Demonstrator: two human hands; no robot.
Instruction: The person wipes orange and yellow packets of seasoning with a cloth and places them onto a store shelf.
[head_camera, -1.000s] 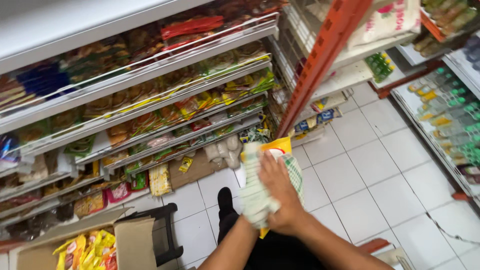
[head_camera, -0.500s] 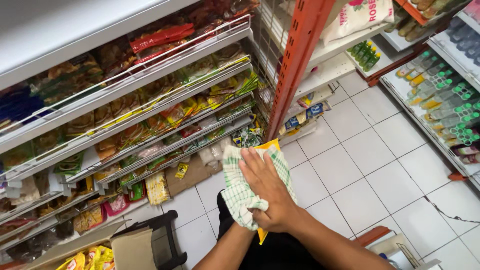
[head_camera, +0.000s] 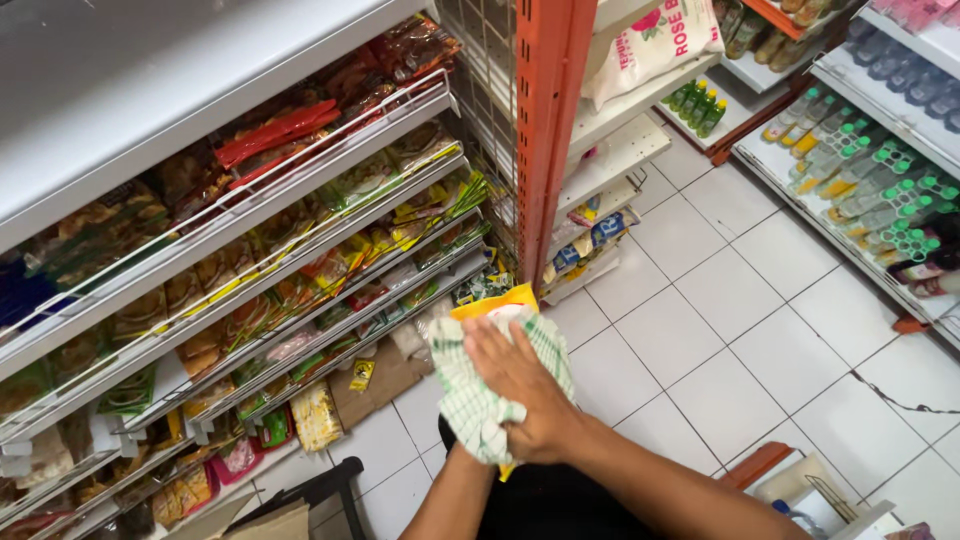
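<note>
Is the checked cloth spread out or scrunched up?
Scrunched: the checked cloth bunches in folds under the right hand, over a yellow packet.

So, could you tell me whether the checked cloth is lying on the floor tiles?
No, the green-and-white checked cloth is held up against a yellow packet, under the right hand, above the floor.
</note>
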